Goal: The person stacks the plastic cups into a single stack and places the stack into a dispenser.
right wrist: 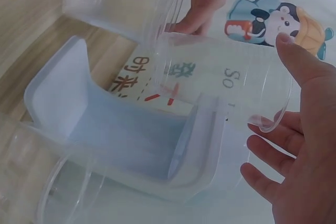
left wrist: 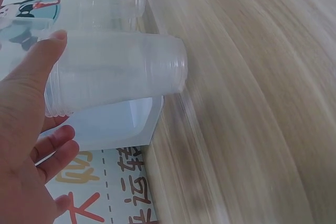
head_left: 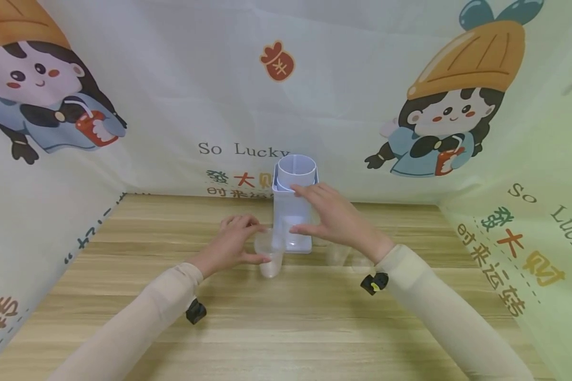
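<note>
My left hand (head_left: 233, 243) grips a clear plastic cup (left wrist: 121, 69) near its rim, thumb on one side and fingers on the other. Ridged rims there suggest nested cups. It stands upright, base at or near the tabletop. With thumb and fingers round the rim, my right hand (right wrist: 310, 124) holds another clear plastic cup (right wrist: 220, 77). In the right wrist view, that cup's base end is close to the first cup's mouth; whether they touch is unclear. Just behind both hands stands a pale blue-white holder (head_left: 293, 211) with a round tube (head_left: 296, 168) on top.
More clear cups (head_left: 336, 254) stand on the wooden table (head_left: 286, 328) to the right of the holder, partly behind my right wrist. A printed cloth (head_left: 209, 106) with cartoon figures and lettering hangs round the back and sides.
</note>
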Demonstrator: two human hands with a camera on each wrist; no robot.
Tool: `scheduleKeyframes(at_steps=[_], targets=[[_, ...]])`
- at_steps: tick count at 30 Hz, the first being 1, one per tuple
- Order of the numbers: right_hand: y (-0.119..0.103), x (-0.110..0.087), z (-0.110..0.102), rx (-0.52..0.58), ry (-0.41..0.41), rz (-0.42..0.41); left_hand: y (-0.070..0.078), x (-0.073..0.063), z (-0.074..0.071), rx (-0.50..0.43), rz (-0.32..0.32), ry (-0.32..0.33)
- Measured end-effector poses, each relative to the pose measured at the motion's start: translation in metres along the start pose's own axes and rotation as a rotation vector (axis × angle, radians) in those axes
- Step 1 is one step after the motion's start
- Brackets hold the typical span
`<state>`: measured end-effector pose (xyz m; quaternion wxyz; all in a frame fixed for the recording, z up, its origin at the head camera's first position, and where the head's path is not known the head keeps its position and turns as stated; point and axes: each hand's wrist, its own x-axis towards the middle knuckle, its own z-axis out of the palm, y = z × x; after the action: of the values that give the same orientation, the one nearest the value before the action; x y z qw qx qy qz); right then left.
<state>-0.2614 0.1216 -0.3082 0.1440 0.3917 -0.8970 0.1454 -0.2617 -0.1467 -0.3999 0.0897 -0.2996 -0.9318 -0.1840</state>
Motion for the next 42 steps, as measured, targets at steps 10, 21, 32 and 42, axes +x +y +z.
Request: scheduleKeyframes(at_steps=[10,21,32,42], targets=[[-0.010,0.014,0.006,0.033,0.005,-0.021,-0.004,-0.001,0.001,-0.038,-0.014,0.001],[-0.013,0.019,0.022,0.059,0.039,-0.047,-0.005,0.001,0.004,-0.058,-0.016,0.008],[-0.018,0.019,0.028,0.081,0.027,-0.048,-0.005,-0.001,0.005,-0.102,-0.031,0.029],[-0.021,0.020,0.035,0.065,0.032,-0.062,-0.006,-0.004,0.009,-0.140,-0.036,0.098]])
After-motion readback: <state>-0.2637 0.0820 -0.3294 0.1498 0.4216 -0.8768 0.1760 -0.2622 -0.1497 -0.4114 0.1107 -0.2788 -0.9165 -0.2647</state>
